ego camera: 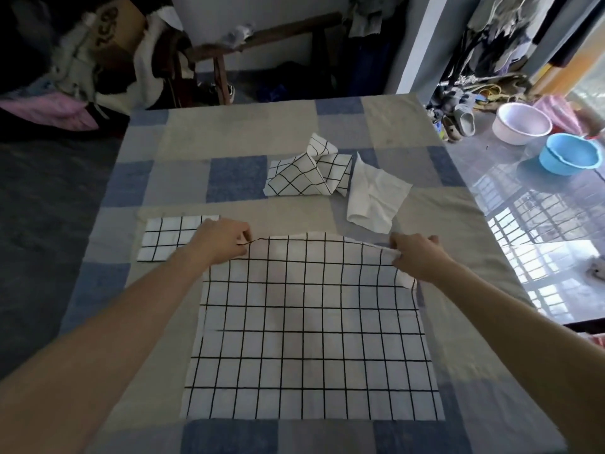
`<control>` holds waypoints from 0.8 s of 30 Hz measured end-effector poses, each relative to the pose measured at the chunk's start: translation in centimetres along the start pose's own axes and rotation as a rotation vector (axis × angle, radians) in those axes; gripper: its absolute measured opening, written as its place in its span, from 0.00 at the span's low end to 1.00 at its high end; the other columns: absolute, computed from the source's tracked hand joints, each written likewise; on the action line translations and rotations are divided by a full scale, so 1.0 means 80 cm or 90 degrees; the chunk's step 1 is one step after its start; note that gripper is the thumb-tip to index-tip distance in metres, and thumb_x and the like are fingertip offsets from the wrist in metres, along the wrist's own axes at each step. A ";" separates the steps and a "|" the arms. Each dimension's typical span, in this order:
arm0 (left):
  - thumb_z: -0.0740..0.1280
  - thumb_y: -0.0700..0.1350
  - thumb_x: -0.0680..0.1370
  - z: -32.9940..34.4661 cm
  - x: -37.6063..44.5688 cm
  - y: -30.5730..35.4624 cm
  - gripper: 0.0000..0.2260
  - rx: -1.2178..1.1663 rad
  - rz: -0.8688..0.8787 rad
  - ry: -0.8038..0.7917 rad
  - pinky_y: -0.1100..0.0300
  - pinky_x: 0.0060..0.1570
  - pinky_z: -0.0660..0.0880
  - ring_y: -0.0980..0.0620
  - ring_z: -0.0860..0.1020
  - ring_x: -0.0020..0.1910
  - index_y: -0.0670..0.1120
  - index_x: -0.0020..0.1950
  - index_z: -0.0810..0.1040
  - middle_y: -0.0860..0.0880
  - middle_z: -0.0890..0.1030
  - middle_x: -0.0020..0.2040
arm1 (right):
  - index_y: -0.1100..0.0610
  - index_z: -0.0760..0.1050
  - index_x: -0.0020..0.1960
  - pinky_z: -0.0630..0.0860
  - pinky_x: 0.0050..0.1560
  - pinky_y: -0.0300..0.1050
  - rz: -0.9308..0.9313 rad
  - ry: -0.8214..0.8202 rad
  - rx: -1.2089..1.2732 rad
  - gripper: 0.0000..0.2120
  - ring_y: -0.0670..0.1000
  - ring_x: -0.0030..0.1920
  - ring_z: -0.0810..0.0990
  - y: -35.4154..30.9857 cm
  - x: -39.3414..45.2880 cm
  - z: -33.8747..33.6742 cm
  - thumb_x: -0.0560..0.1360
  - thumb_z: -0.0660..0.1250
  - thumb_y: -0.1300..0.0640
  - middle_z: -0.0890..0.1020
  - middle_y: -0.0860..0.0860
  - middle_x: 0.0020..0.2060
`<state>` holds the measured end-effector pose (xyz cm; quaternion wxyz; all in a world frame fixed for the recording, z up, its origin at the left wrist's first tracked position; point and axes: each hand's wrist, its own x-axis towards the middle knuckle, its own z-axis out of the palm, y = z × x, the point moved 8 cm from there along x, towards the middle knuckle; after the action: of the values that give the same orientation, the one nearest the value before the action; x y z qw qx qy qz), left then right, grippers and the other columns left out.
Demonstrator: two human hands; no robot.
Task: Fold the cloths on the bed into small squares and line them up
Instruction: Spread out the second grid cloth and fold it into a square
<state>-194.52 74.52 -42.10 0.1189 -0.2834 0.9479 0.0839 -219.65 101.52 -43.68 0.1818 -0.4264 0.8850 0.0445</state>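
A large white cloth with a black grid [311, 339] lies spread flat on the bed in front of me. My left hand [222, 239] pinches its far left corner and my right hand [415, 255] pinches its far right corner, with the far edge lifted slightly between them. A folded grid cloth square [163, 239] lies to the left, partly behind my left hand. Further back sit a crumpled grid cloth [307, 172] and a crumpled plain white cloth [373, 198], touching each other.
The bed has a blue and beige checked sheet [235, 178]. On the shiny floor to the right stand a white basin [520, 124] and a blue basin [569, 158], with shoes nearby. A wooden bench and piled clothes stand beyond the bed's far edge.
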 end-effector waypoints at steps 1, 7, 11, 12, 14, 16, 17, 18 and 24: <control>0.68 0.52 0.76 -0.025 0.002 -0.002 0.09 0.006 0.001 0.028 0.55 0.51 0.71 0.50 0.77 0.51 0.53 0.55 0.78 0.52 0.80 0.51 | 0.50 0.72 0.50 0.64 0.56 0.51 -0.006 0.042 -0.003 0.04 0.53 0.49 0.78 0.001 -0.004 -0.022 0.75 0.63 0.56 0.80 0.49 0.44; 0.70 0.48 0.75 -0.217 -0.042 0.000 0.07 -0.101 0.088 0.397 0.52 0.39 0.70 0.45 0.74 0.41 0.46 0.42 0.77 0.49 0.74 0.39 | 0.58 0.79 0.46 0.73 0.48 0.53 -0.022 0.456 0.106 0.05 0.60 0.48 0.76 0.014 -0.071 -0.198 0.74 0.70 0.56 0.79 0.57 0.46; 0.74 0.47 0.71 -0.253 -0.114 0.008 0.08 -0.058 0.151 0.518 0.48 0.44 0.74 0.46 0.75 0.46 0.43 0.43 0.80 0.48 0.79 0.46 | 0.58 0.79 0.48 0.73 0.48 0.56 -0.015 0.573 0.116 0.07 0.60 0.50 0.75 0.011 -0.142 -0.224 0.72 0.72 0.58 0.78 0.57 0.45; 0.75 0.45 0.70 -0.242 -0.130 0.010 0.08 -0.050 0.168 0.508 0.48 0.46 0.74 0.45 0.76 0.47 0.43 0.42 0.80 0.48 0.80 0.48 | 0.58 0.79 0.48 0.73 0.47 0.56 -0.011 0.570 0.101 0.07 0.61 0.48 0.75 0.009 -0.157 -0.214 0.71 0.73 0.59 0.78 0.57 0.44; 0.75 0.42 0.70 -0.207 -0.161 0.014 0.07 -0.052 0.199 0.467 0.49 0.47 0.74 0.45 0.76 0.47 0.43 0.40 0.79 0.48 0.82 0.48 | 0.58 0.79 0.43 0.74 0.45 0.56 -0.021 0.532 0.084 0.06 0.61 0.46 0.76 0.004 -0.181 -0.179 0.68 0.74 0.63 0.79 0.56 0.43; 0.73 0.43 0.69 -0.160 -0.185 0.015 0.06 -0.087 0.214 0.411 0.54 0.48 0.72 0.45 0.76 0.46 0.44 0.38 0.77 0.49 0.83 0.49 | 0.58 0.79 0.42 0.75 0.45 0.56 -0.041 0.482 0.086 0.08 0.61 0.46 0.77 0.001 -0.202 -0.135 0.65 0.75 0.64 0.80 0.55 0.43; 0.71 0.45 0.69 -0.134 -0.194 0.014 0.06 -0.102 0.220 0.377 0.57 0.48 0.70 0.47 0.77 0.46 0.45 0.37 0.77 0.50 0.83 0.49 | 0.58 0.78 0.42 0.75 0.44 0.55 -0.049 0.461 0.089 0.10 0.60 0.45 0.77 0.001 -0.211 -0.108 0.64 0.76 0.65 0.80 0.54 0.43; 0.68 0.49 0.69 -0.106 -0.202 0.015 0.07 -0.112 0.223 0.338 0.59 0.48 0.69 0.48 0.78 0.46 0.46 0.36 0.77 0.51 0.83 0.49 | 0.57 0.78 0.41 0.75 0.43 0.54 -0.054 0.442 0.096 0.11 0.59 0.43 0.77 0.001 -0.220 -0.083 0.62 0.77 0.65 0.79 0.53 0.41; 0.70 0.55 0.71 0.048 -0.239 0.012 0.09 -0.171 0.150 0.067 0.56 0.50 0.74 0.50 0.79 0.49 0.57 0.37 0.70 0.53 0.83 0.50 | 0.51 0.75 0.37 0.74 0.35 0.48 -0.061 0.246 0.090 0.16 0.52 0.38 0.77 -0.003 -0.248 0.064 0.59 0.80 0.61 0.75 0.46 0.36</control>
<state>-178.83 86.09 -40.50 0.0195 -0.1877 0.9598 0.2079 -206.71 117.24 -41.31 0.0404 -0.4547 0.8831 -0.1088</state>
